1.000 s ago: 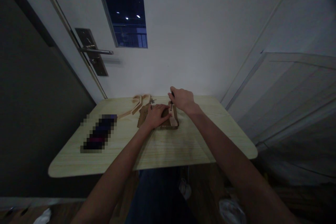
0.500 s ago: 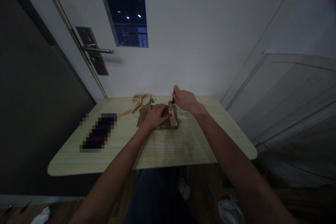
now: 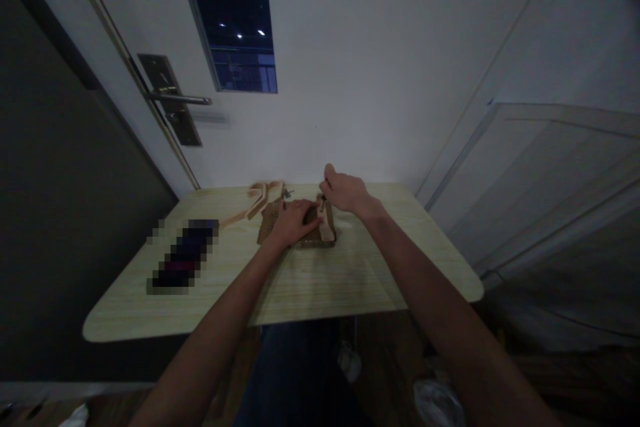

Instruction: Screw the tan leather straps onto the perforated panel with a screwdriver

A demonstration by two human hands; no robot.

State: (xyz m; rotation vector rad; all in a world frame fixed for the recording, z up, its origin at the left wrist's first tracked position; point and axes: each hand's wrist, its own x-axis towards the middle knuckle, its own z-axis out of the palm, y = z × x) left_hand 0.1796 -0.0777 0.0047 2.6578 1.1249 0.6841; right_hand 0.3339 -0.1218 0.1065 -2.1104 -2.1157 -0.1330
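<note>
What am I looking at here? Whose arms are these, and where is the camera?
No machine here: a person works with bare hands. The one camera sits on their head, so both arms reach in from below. The left hand presses on a brown flat piece on the pale table. The right hand grips a small dark tool over a light strip. Some tan straps and a blurred-out dark thing lie further left.

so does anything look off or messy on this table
Nothing looks spilled or broken. The left hand presses flat on the brown piece, the right hand holds a small dark tool over it. Only the pale strips lie loosely looped at the far edge of the table.
</note>
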